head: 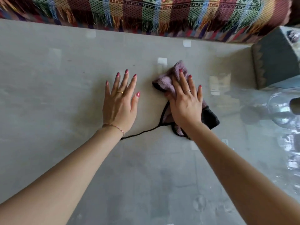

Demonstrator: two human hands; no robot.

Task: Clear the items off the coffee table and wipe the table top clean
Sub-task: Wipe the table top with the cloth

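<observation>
Wiping the glass desk, cloth under the right hand

The desk (65, 95) fills the view, a woven throw (146, 12) at 12 o'clock and a glass vase (282, 109) at 3 o'clock. Right hand (186, 101) presses flat, fingers straight, on the purple cloth (172, 75) near centre, likely to scrub; left hand (120, 103) rests splayed beside it, probably bracing.
</observation>
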